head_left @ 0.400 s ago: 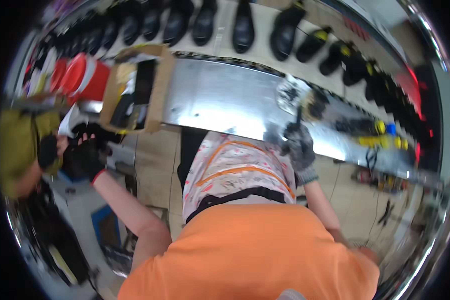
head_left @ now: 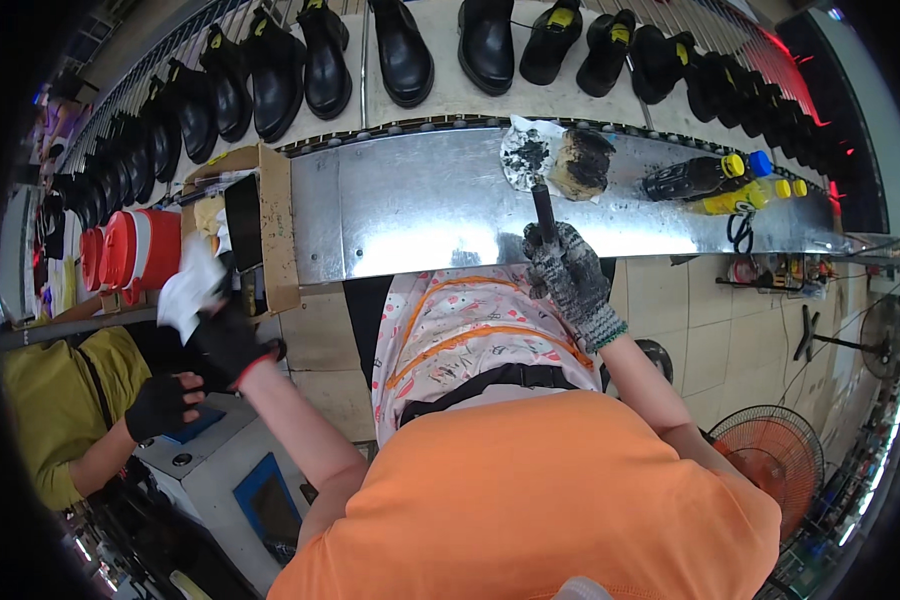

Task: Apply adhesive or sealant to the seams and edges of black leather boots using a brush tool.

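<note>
My left hand (head_left: 228, 340), in a black glove with a red cuff, is closed on a white, blurred sheet (head_left: 188, 292) of paper or cloth beside the cardboard box. A dark patch shows next to the sheet; I cannot make out what it is. My right hand (head_left: 572, 275), in a grey knit glove, grips a dark stick-like tool (head_left: 543, 208) over the metal bench (head_left: 410, 195). The tool's far end is close to a white pad (head_left: 527, 152) smeared black. Touching that pad on its right is a blackened tan block, perhaps a sponge (head_left: 582, 163).
Black ankle boots (head_left: 403, 55) line the conveyor behind the bench. A cardboard box (head_left: 278, 225) and a red-and-white jug (head_left: 138, 252) stand at left. Bottles (head_left: 705, 177) and scissors (head_left: 740, 232) lie at right. A co-worker's black-gloved hand (head_left: 165, 405) is at far left; an orange fan (head_left: 775, 455) is behind right.
My left hand has moved right and away from the co-worker's hand, with the white sheet. The view has shifted. My right hand keeps its hold on the dark tool.
</note>
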A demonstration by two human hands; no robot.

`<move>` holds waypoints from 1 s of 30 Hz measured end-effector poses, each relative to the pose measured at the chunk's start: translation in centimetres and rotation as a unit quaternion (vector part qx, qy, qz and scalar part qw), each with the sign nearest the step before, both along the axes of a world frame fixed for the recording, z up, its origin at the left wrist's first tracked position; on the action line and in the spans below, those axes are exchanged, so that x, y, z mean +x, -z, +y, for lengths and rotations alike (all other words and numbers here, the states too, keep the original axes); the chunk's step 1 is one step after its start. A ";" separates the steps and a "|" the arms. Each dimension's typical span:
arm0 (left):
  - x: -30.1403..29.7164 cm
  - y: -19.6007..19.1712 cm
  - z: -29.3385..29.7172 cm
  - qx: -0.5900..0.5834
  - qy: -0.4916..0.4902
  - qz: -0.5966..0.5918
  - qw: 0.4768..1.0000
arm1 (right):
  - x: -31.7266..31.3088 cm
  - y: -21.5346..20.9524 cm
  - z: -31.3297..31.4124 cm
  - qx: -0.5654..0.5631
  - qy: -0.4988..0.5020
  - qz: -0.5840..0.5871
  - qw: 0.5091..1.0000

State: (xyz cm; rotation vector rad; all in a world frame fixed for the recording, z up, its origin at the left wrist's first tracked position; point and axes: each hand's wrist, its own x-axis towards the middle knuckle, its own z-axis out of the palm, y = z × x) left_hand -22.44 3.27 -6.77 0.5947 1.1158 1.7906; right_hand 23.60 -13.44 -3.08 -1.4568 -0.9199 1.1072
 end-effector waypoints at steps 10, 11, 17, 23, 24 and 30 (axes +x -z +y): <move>26.6 -5.5 -3.5 -0.054 0.493 -0.052 0.867 | -3.1 -1.3 1.8 -0.033 -0.107 -0.212 0.971; 26.7 -6.1 -3.2 -0.075 0.483 -0.033 0.872 | -3.0 -1.4 1.9 -0.014 -0.109 -0.196 0.974; 24.6 -7.2 -2.3 -0.083 0.529 0.113 0.837 | -2.8 -1.5 1.8 -0.004 -0.179 -0.229 0.957; 23.2 -6.2 -1.4 -0.032 0.538 0.178 0.823 | -2.4 -3.5 2.4 -0.198 -0.189 0.225 0.935; 23.1 -5.9 -1.3 0.000 0.536 0.166 0.828 | -2.1 -4.0 2.6 -0.191 -0.228 0.174 0.939; 23.8 -5.0 -2.0 0.013 0.479 0.176 0.860 | -3.2 -5.1 2.9 -0.176 -0.246 0.111 0.947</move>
